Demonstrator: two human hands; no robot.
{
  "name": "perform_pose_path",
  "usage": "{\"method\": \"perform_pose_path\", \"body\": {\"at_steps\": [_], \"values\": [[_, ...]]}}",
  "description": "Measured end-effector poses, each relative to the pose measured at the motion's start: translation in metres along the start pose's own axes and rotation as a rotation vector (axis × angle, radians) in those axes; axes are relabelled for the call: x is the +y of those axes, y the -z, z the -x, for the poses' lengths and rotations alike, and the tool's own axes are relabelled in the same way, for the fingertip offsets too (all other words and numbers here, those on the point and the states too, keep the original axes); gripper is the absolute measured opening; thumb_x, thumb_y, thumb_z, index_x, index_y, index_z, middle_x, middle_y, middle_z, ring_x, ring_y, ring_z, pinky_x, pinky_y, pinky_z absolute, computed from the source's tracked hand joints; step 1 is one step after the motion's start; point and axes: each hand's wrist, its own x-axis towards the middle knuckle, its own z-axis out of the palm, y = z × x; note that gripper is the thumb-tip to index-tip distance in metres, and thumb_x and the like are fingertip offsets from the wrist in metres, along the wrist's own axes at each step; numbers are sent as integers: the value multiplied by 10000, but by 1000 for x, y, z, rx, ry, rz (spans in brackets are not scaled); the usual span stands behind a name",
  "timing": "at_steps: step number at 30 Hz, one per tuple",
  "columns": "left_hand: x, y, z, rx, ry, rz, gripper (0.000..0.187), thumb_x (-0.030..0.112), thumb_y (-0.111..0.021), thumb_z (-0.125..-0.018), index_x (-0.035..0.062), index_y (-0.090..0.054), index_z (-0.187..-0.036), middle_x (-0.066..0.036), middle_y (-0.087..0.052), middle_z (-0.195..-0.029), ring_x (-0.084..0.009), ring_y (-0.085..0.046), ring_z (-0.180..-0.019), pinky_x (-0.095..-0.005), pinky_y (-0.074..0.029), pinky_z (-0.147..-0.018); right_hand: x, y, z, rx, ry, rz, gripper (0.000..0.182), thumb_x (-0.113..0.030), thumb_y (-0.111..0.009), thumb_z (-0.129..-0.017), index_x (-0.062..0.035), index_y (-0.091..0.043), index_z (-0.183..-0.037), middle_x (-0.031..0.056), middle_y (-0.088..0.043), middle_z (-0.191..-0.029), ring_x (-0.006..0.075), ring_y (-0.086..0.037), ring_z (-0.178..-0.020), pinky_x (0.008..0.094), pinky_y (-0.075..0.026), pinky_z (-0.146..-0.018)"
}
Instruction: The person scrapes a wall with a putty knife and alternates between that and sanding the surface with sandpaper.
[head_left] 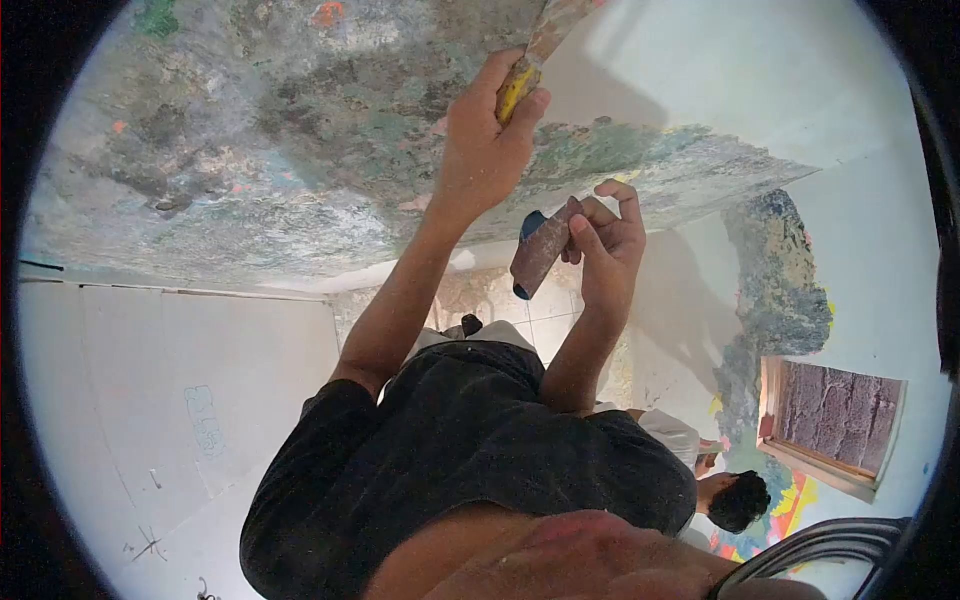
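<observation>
My left hand (490, 150) is raised and closed around the yellow handle of a scraper (518, 90). The scraper's flat blade points up and right at the border between the mottled, stained surface (350, 110) and the smooth white area (700, 80). Lower and to the right, my right hand (612, 245) pinches a brownish, dusty folded piece (545, 248) that looks like sandpaper, with dark blue showing at its ends. This piece hangs in front of my body, apart from the scraper.
Another person (738, 500) in a light top is at the lower right, near a patchy painted wall (790, 270). A framed opening (835, 415) shows rough brickwork. Dark cables (830, 545) loop at the bottom right. A white panelled wall (190, 390) stands at left.
</observation>
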Motion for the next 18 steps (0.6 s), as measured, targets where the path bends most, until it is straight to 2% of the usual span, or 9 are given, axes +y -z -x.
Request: {"method": "perform_pose_path", "body": {"at_steps": [2,9,18], "values": [[-7,4,13,10,66,10,355,196,-625,-955,32,-534,-1256,0,-561,-741,-52,-464,-516,-224,-399,-458,-5,3,2,-18,1,-6,377,-20,-701,-858,-66,-466,-1150,48,-627,-777,75,-491,-557,214,-387,-482],[-3,-6,8,15,42,15,355,189,-628,-950,51,-539,-1264,6,-544,-716,-36,-456,-508,-213,-382,-432,-5,14,4,21,31,11,371,-19,-692,-865,-67,-464,-1154,60,-623,-768,78,-488,-557,220,-384,-485],[8,5,10,29,145,56,317,178,-618,-951,66,-553,-1240,0,-594,-770,-27,-468,-510,-210,-387,-420,-5,18,3,41,26,-9,364,-9,-690,-859,-63,-469,-1143,52,-617,-764,74,-491,-558,219,-386,-481]]}}
